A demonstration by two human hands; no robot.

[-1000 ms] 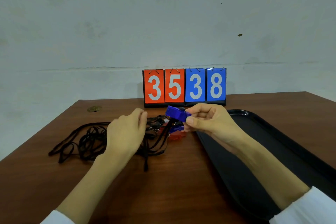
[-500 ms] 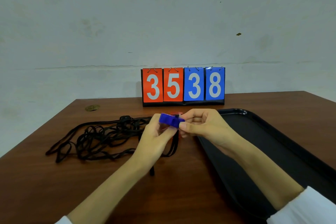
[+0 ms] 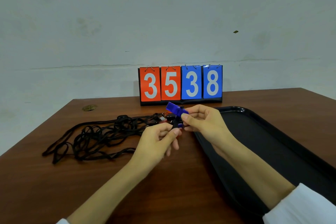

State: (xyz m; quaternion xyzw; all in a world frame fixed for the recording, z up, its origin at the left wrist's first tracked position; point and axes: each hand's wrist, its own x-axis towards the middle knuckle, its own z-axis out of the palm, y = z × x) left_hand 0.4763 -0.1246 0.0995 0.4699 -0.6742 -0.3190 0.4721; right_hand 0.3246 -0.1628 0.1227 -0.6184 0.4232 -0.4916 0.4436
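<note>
**Blue whistle raised, cord pinched below**

Blue whistle sits pinched in the fingers of the right hand, above the tabletop's middle. Since half a second ago the left hand has dropped from it to pinch the black cord beneath. Bare tabletop lies open at 6 o'clock. Tangled lanyards lie at 9, black tray at 3, scoreboard at 12.

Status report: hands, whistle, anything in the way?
Right hand pinches blue whistle, in air. Left hand pinches black cord below it. Tangled cords left, black tray right.
</note>
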